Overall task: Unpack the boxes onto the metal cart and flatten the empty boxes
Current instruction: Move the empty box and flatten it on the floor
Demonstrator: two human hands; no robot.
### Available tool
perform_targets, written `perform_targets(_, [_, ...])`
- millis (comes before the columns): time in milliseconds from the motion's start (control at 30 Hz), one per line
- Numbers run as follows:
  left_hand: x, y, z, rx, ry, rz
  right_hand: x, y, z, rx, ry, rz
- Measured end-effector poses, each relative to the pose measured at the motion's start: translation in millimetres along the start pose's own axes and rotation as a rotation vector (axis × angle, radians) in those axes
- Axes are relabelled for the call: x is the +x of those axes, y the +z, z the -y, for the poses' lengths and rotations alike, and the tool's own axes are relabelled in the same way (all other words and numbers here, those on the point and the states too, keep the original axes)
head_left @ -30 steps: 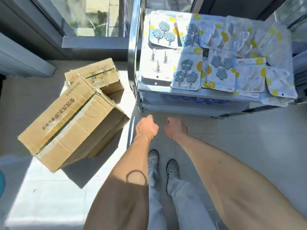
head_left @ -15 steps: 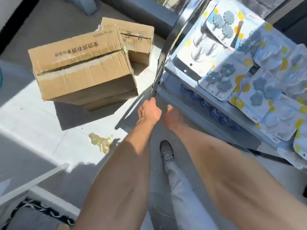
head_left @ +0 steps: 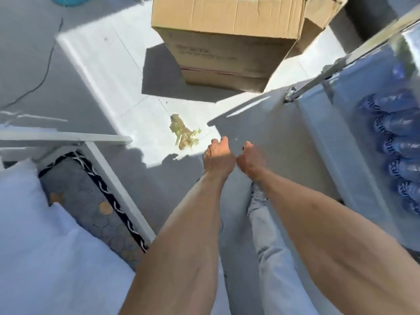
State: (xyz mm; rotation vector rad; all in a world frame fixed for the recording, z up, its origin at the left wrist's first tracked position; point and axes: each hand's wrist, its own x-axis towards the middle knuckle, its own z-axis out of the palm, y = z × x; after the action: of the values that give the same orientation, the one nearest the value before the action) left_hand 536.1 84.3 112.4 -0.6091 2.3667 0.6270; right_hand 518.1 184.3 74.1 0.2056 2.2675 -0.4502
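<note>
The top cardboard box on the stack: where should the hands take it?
Probably by its two opposite side walls, one hand each, coming from the near face. The top cardboard box sits closed and square on another box, showing no handle or loose flap to grab.

Two cardboard boxes (head_left: pixel 227 26), one cart (head_left: pixel 318 105)

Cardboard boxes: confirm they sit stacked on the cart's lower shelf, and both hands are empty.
Not the shelf. The head view shows the cardboard boxes stacked on the floor beside the cart. The left hand and right hand hold nothing.
</note>
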Motion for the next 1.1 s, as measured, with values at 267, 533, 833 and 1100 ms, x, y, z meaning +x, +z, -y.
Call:
perform_targets(267, [-7, -16, 103, -0.087, -0.183, -0.065, -15, 64, 61, -0.152, -0.186, -0.043])
perform_targets(533, [-1, -43, 121, -0.135, -0.212, -0.191, -24, 74, 97, -0.206, -0.259, -0.105])
perform_targets(833, [2, -63, 151, -0.095, -0.216, -0.231, -18, 69, 111, -0.288, -0.2, -0.178])
perform_targets(1100, [20, -66, 138, -0.004, -0.134, -0.175, -3, 42, 110, -0.211, -0.105, -0.194])
